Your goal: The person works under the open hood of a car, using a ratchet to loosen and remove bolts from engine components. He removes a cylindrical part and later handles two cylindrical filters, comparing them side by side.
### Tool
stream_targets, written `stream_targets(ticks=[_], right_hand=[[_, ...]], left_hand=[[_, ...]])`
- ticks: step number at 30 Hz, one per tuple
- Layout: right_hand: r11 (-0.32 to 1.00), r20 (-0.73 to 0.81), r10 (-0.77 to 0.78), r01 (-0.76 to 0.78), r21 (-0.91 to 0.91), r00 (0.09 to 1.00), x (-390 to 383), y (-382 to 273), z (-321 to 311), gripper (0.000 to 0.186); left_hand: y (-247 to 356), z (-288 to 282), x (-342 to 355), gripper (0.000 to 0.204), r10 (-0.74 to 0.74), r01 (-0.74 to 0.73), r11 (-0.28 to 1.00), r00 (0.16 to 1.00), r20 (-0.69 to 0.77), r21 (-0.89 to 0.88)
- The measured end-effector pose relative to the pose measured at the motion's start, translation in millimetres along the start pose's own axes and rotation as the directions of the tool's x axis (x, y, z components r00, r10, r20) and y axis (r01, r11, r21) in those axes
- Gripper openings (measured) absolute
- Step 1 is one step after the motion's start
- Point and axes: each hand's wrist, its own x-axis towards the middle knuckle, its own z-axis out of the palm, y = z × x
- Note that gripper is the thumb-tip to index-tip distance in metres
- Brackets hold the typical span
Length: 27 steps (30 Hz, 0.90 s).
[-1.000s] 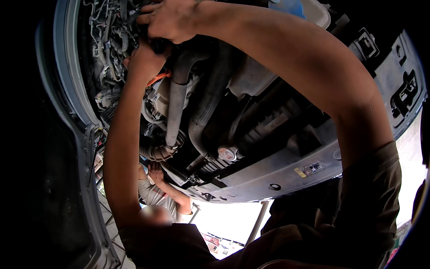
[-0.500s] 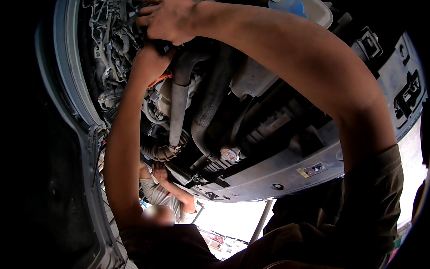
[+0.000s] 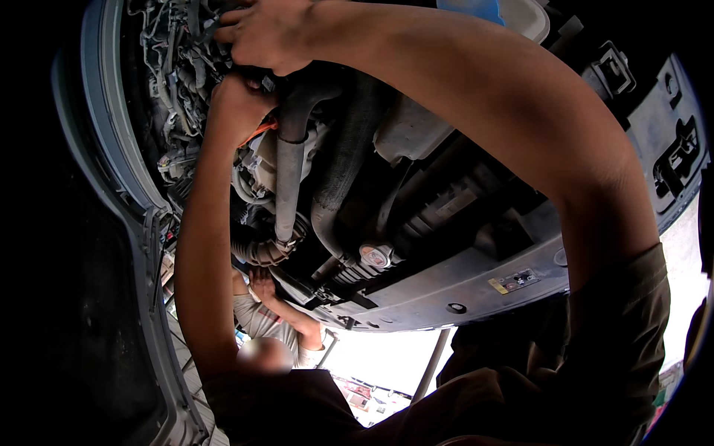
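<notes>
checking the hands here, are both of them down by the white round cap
No, the left hand and right hand are both up at the top beside the wiring, far from the white cap.

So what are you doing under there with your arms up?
Both arms reach up into a car's engine bay. The right hand grips near the top of a thick black rubber hose, and the left hand presses just beside it. Lower down, another person's hand reaches toward the grey ribbed hose.
</notes>
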Motion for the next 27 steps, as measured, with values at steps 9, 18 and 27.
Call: stream_targets(ticks=[9, 18, 27], right_hand=[[0.982, 0.184, 0.122, -0.092, -0.164, 0.975, -8.4, -26.8, -39.1, 0.045], [0.988, 0.143, 0.128, -0.114, -0.104, 0.981, -8.8, -26.1, -34.7, 0.042], [0.99, 0.141, 0.095, -0.079, -0.113, 0.985, -9.5, -23.0, -37.1, 0.04]], left_hand=[[-17.6, 9.2, 7.5, 0.05, -0.043, 0.047, 0.994, 0.998, -0.05, 0.094], [-13.8, 4.6, 3.9, 0.056, 0.062, -0.053, 0.987, 0.997, -0.052, 0.151], [-17.1, 11.2, 5.3, 0.058, -0.002, 0.01, 0.996, 0.996, -0.089, 0.086]])
